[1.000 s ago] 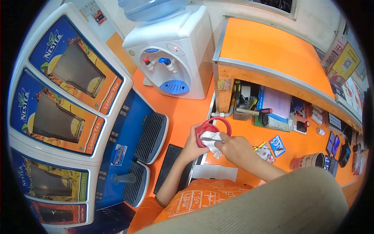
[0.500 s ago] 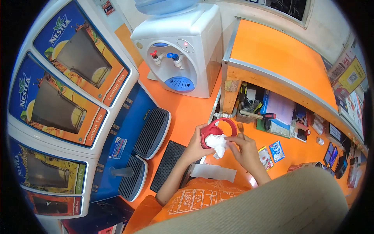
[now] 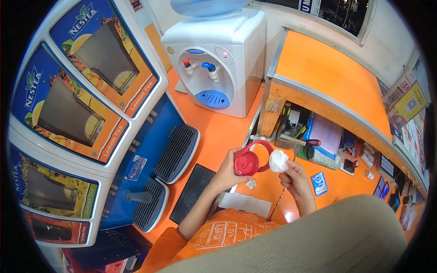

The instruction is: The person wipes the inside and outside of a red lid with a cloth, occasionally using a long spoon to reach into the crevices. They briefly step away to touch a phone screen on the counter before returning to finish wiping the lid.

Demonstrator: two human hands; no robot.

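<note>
My left hand (image 3: pixel 224 174) is wrapped round a red plastic lid (image 3: pixel 246 162) with a large loop handle, its hollow inner side turned up toward me. To the right of it, my right hand (image 3: pixel 296 180) pinches a crumpled white tissue (image 3: pixel 278 161), which overlaps the edge of the handle loop in this view. A small crumpled scrap (image 3: pixel 251 183) lies on the orange counter (image 3: pixel 255 193) just below the lid. Beneath my right hand, a thin twisted metal rod (image 3: pixel 276 204) lies slanting on the counter.
A blue-and-white sachet (image 3: pixel 319 183) is on the counter at right. A water dispenser (image 3: pixel 218 59) stands behind, and a Nestea drink machine (image 3: pixel 91 118) fills the left. Below the raised orange shelf (image 3: pixel 332 77) sit tools and papers. A black mat (image 3: pixel 193 193) lies left of my forearm.
My right hand has drawn the tissue out of the lid and to the right, so the lid's inside shows. My left hand keeps its hold. The view has shifted slightly.
</note>
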